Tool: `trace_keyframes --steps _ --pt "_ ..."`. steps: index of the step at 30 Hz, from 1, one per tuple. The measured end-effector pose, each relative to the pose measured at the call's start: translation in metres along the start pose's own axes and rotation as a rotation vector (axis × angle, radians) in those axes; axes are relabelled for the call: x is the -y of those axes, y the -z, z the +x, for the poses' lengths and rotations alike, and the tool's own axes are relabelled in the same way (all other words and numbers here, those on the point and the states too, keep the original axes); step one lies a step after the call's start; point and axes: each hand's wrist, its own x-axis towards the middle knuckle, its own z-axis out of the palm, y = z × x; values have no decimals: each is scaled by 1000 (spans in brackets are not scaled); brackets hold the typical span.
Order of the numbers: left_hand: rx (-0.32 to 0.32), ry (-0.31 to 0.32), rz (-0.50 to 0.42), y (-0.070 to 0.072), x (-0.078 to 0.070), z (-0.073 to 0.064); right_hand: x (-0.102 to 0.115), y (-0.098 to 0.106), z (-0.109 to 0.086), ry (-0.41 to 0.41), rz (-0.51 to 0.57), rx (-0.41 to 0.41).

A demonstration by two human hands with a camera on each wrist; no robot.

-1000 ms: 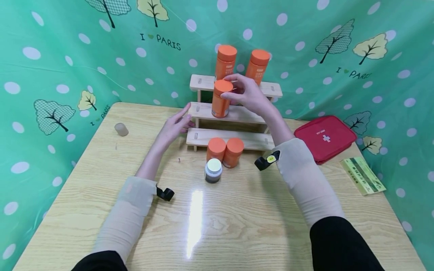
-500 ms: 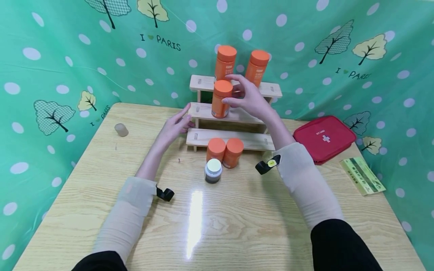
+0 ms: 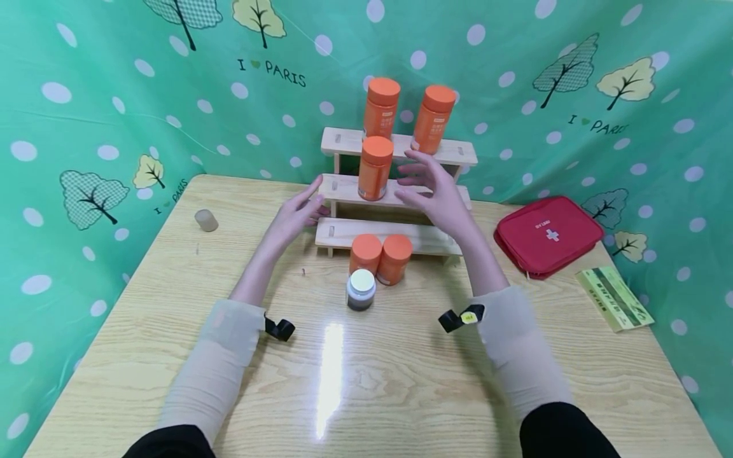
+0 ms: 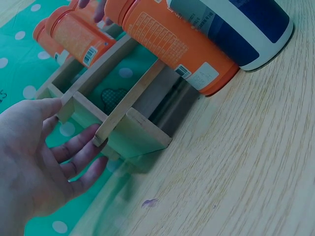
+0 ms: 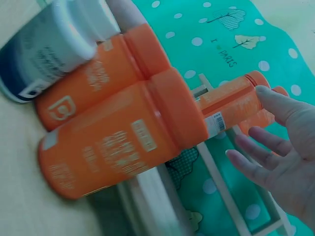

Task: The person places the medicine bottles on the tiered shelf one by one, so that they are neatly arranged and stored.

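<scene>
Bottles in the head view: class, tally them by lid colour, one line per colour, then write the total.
Orange-lidded bottles: 5 (3 on the wooden stand, 2 on the table)
White-lidded bottles: 1
Total: 6

On the right side of the frame I see a red pouch (image 3: 548, 236) with a white cross, a green packet (image 3: 615, 298) near it; left of centre, a grey cylinder (image 3: 206, 220); across the top, a dotted green curtain (image 3: 349, 76).

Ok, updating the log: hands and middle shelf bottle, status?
Left hand touching rack. Right hand empty, apart from bottle. Bottle upright, middle shelf. Nothing visible between right hand and bottle.
</scene>
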Motion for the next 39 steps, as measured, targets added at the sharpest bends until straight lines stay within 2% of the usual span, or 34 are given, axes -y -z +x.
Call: trace_keyframes --steps 7,15,22,31,39 --pt "9 8 1 -3 0 2 -18 3 -37 16 29 -64" --pt "7 7 -3 -5 0 3 -33 4 -63 -3 37 -35" --pt "-13 10 7 -3 2 2 -37 5 -67 -29 36 43" --pt "0 9 -3 -1 2 2 -40 9 -69 -34 58 135" --pt "1 18 -15 -1 2 3 -40 6 -69 -45 28 244"
